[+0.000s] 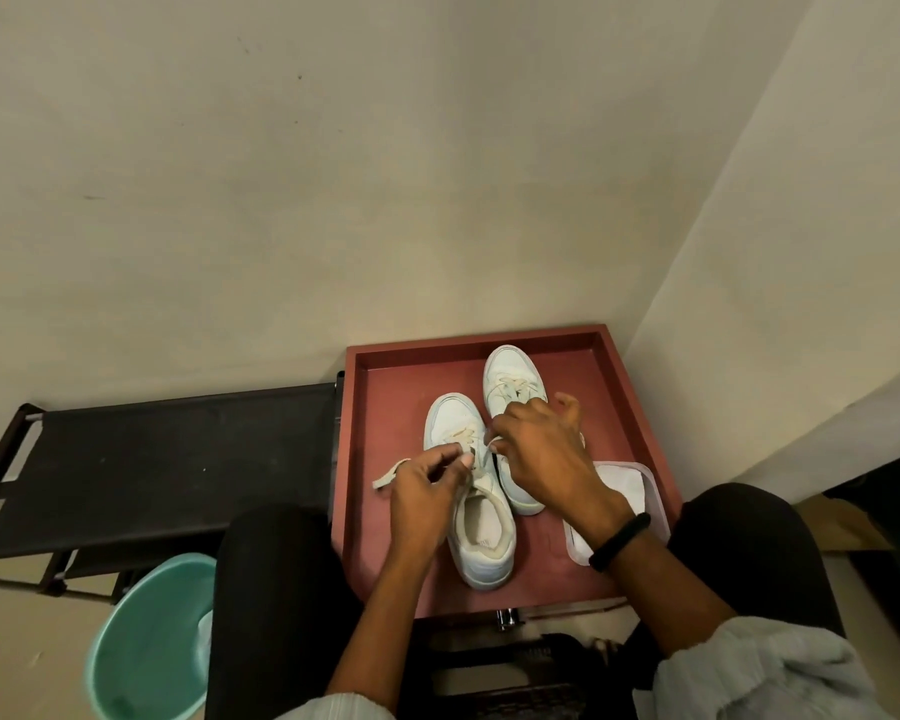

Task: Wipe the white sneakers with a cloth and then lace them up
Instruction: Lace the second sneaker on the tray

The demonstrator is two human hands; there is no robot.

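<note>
Knees (276, 589) in dark trousers frame the red rimmed tabletop (385, 397), which carries two white sneakers: the near sneaker (481, 537) at centre, the far sneaker (510, 371) just beside it on the right. One white cloth (622, 483) lies in a clear tray (658, 511) near right. Two hands work the near sneaker: the left hand (424, 491) has a pinching grip on one lace (388, 475), and the right hand (541, 454) appears to pinch the strand at the eyelets. Lacing is the step in hand; next, I judge, the end must thread an eyelet and pull snug
</note>
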